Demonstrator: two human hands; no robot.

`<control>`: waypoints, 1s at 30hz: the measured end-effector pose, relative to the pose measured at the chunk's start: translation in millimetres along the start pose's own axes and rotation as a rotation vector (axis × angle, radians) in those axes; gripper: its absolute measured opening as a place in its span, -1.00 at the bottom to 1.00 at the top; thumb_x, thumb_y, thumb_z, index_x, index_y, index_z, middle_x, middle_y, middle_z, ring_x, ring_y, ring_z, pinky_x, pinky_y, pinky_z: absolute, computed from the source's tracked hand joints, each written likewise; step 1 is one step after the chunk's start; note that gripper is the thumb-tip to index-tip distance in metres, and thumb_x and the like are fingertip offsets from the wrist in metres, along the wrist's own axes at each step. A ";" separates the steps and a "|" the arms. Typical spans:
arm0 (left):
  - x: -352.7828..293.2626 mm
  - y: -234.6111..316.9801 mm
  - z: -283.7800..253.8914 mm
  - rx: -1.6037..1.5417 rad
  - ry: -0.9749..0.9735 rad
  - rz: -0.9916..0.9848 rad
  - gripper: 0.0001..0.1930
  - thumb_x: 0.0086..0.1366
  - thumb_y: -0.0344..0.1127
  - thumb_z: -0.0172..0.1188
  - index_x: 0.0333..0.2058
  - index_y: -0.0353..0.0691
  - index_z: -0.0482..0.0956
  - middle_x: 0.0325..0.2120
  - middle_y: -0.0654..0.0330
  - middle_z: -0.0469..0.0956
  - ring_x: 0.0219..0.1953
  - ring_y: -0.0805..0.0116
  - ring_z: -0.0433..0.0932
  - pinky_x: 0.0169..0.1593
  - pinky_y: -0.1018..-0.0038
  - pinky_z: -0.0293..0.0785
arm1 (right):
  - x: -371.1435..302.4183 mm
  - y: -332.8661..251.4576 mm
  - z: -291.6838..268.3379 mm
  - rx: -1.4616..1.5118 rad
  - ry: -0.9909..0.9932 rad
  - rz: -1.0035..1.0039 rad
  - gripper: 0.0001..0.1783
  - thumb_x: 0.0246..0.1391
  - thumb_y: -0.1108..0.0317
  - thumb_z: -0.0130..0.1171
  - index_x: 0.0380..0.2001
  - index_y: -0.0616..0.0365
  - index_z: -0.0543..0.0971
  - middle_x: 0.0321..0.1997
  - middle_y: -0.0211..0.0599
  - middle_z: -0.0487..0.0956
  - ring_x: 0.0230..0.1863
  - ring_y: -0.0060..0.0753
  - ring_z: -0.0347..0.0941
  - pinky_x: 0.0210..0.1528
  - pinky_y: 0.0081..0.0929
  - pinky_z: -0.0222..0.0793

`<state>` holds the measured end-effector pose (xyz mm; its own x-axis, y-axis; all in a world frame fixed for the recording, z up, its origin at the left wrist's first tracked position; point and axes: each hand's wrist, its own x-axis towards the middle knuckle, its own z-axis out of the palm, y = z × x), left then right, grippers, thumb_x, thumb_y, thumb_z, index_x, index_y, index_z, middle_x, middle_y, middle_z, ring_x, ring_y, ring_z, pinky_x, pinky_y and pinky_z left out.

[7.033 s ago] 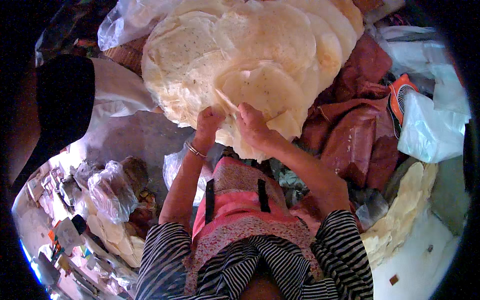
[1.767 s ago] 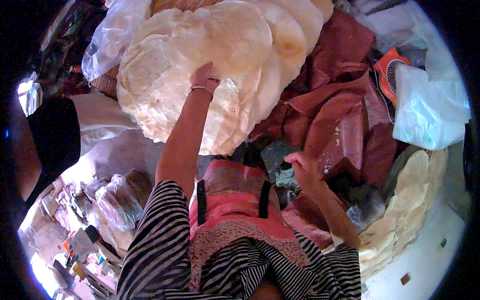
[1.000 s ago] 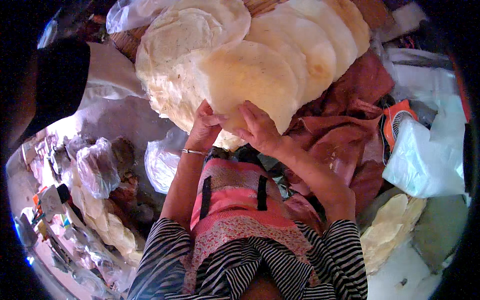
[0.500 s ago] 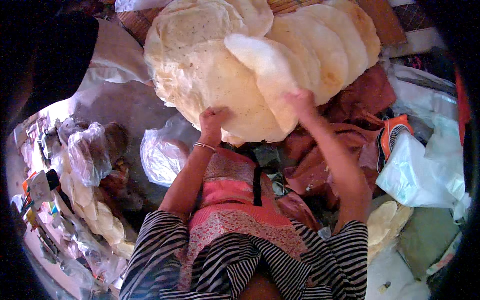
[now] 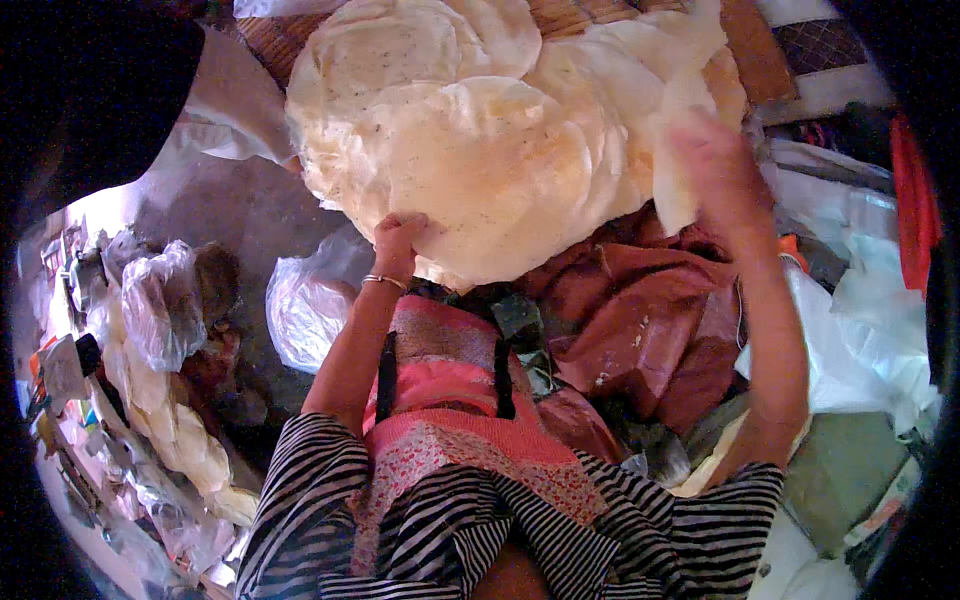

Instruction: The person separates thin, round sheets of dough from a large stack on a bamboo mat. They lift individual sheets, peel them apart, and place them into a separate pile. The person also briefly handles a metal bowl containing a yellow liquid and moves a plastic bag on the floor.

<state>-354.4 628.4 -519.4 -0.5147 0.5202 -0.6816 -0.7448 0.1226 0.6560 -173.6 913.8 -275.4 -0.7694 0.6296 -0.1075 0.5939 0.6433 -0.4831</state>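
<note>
Thin, round, pale yellow papads (image 5: 490,180), some dark-flecked, lie overlapping in a broad stack in front of me. My left hand (image 5: 399,243) is closed on the near left edge of this stack, with the fingers curled. At the far right, my right hand (image 5: 722,170) is smeared by motion beside a raised, bent papad (image 5: 679,165). That papad hangs edge-down against the hand, its near end over the dark red cloth. The exact finger grip is blurred, but the hand seems closed on it.
A woven mat (image 5: 590,12) lies under the far papads. Dark red cloth (image 5: 640,310) is heaped on the near right. Clear plastic bags (image 5: 312,305) stand at the left, beside a row of more papads (image 5: 165,410). White plastic sheeting (image 5: 850,340) lies at the right.
My right hand has moved right and away from me, from the stack's middle to its right side. The folded papad there now lies flat, and another is raised at the right. My left hand shifted slightly left.
</note>
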 end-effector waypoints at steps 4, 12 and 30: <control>-33.7 29.6 49.4 0.012 -0.133 -0.020 -0.84 -0.03 -0.49 0.04 -0.40 -0.36 0.42 -0.46 0.13 0.47 -0.45 0.31 0.48 -0.36 0.44 0.46 | -28.5 -16.1 145.7 -0.035 0.102 -0.320 -0.95 -0.30 0.53 -0.13 -0.64 0.14 0.29 -0.65 -0.12 0.32 -0.58 0.01 0.31 -0.58 -0.16 0.22; -41.1 37.0 81.5 0.025 -0.217 0.036 -0.89 0.02 -0.45 -0.05 -0.47 -0.34 0.40 -0.59 0.17 0.44 -0.54 0.42 0.44 -0.50 0.56 0.36 | -46.0 -65.6 200.5 0.090 -0.045 -0.213 -0.78 -0.14 0.27 0.01 -0.51 0.24 0.39 -0.53 -0.10 0.44 -0.47 -0.05 0.39 -0.49 -0.19 0.32; 29.5 16.3 -78.8 -0.028 0.320 0.003 -0.91 -0.04 -0.38 0.10 -0.53 -0.25 0.44 -0.65 0.28 0.41 -0.63 0.51 0.36 -0.57 0.56 0.26 | -26.5 -68.8 121.5 0.302 0.095 -0.201 -0.90 -0.10 0.43 -0.07 -0.49 0.24 0.38 -0.63 -0.12 0.41 -0.59 -0.05 0.36 -0.55 -0.30 0.26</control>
<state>-415.2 579.2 -554.4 -0.6208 0.2276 -0.7502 -0.7523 0.0962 0.6518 -222.5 799.9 -344.9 -0.8299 0.5506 0.0899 0.3262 0.6096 -0.7224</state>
